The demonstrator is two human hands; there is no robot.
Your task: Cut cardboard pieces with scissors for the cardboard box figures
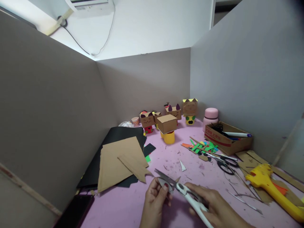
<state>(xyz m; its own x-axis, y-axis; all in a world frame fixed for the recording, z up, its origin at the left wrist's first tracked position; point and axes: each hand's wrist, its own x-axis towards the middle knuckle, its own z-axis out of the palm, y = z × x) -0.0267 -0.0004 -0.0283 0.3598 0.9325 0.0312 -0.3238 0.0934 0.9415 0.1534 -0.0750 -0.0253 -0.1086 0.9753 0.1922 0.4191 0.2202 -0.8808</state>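
Scissors (184, 193) with white handles sit in the right hand (213, 205), fingers closed through the loops, blades parted toward a small cardboard scrap (166, 184) pinched tight in the left hand (154, 199), low over the pink table (123, 205). Judging from this, the cut would go cleanest with the scrap fed deep into the blades and turned slowly. Counted: five cardboard box figures (167, 123) at the back, one second pair of scissors (225, 163), one yellow glue gun (268, 183), one cardboard tray (228, 137).
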